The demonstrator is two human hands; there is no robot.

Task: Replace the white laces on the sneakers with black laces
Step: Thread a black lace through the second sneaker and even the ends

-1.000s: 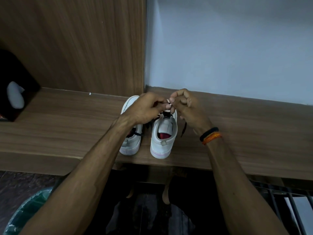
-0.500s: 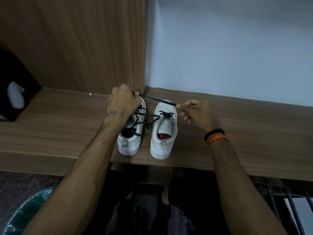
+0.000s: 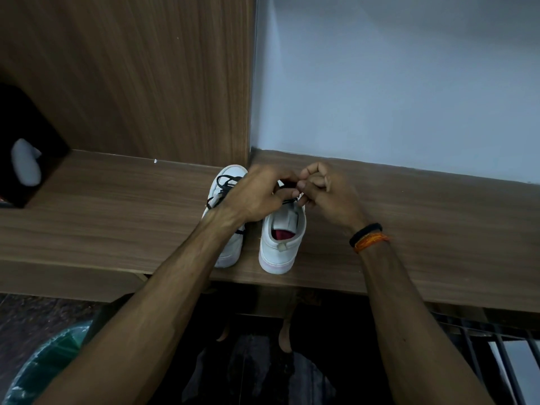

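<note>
Over the right sneaker (image 3: 282, 244), both hands meet above its lacing. Left hand (image 3: 257, 194): fingers curled, pinching the black lace (image 3: 289, 200) at the fingertips. Right hand (image 3: 327, 194): fingers curled tight, pinching the same lace just beside the left hand's fingertips; the two hands touch or nearly touch. Lace runs between them, mostly hidden by the fingers. Right wrist carries a black band and an orange band (image 3: 368, 238). Left sneaker (image 3: 226, 182) stands just beside the right one, partly under the left forearm, with loose black lace (image 3: 225, 182) looped over its toe end. Both sneakers sit heels toward the person, near the front edge of the wooden surface (image 3: 102, 217). Dark box (image 3: 26, 135) stands well apart at far left.
</note>
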